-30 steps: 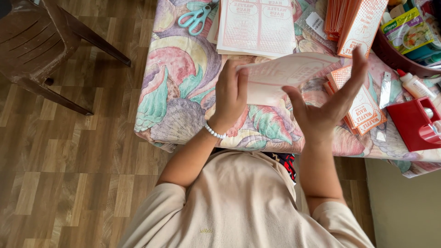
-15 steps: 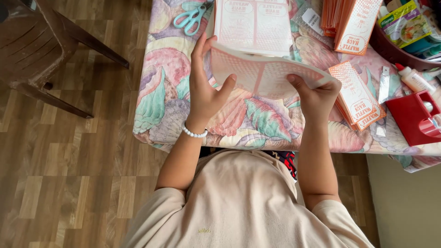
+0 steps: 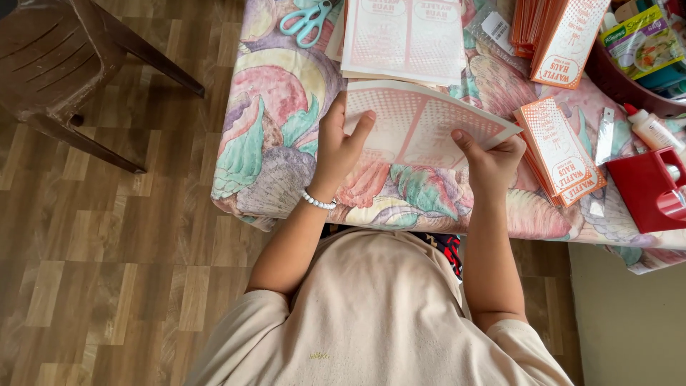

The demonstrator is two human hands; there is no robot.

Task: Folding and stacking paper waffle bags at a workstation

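Both hands are on one printed paper sheet (image 3: 421, 125), pale with an orange dotted pattern, held just above the floral tablecloth (image 3: 271, 143).

Left hand (image 3: 339, 146): clamped on the sheet's near-left part, thumb on top, fingers spread along the left edge. Right hand (image 3: 493, 161): pinching the near-right edge, thumb on top, the other fingers hidden under the paper.

Key relation: the sheet's long axis runs left–right between the two grips, and it extends away from both, toward the table's far side. The right corner sits past the right hand's knuckles. Neither hand is clearly nearer; each holds one end.

Around the grips:
- a stack of flat printed sheets (image 3: 407, 36) just beyond the held sheet, its far edge close to or overlapping it; cannot tell if they touch
- folded orange sleeves (image 3: 564, 150) just beside the right hand
- teal scissors (image 3: 307, 20) beyond the left hand, well apart
- a red tape dispenser (image 3: 650, 189) and a glue bottle (image 3: 654, 129) further right of the right hand
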